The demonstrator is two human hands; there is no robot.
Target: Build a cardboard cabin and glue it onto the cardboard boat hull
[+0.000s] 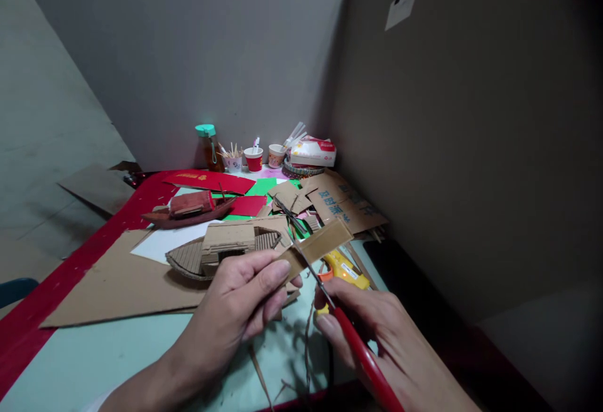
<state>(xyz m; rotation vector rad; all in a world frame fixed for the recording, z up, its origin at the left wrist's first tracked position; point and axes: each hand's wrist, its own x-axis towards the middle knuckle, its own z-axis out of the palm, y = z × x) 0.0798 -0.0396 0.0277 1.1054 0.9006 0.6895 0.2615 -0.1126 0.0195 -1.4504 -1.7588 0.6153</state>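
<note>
My left hand (249,299) pinches one end of a cardboard strip (327,239), holding it above the table. In my right hand (377,324) is a pair of red-handled scissors (360,346). Their blades lie across the strip, just beyond my left fingertips. Behind my left hand, a cardboard model boat (226,245) with a roofed cabin rests on a large cardboard sheet (117,280). A yellow glue gun (346,267) lies behind the scissors, partly hidden by the strip and my right hand.
A reddish-brown model boat (191,208) stands farther back, near red paper (211,181). Cardboard scraps (289,197) and a printed cardboard piece (342,201) pile up at right. Along the wall are a bottle (210,151), paper cups (253,161) and a tissue box (312,152).
</note>
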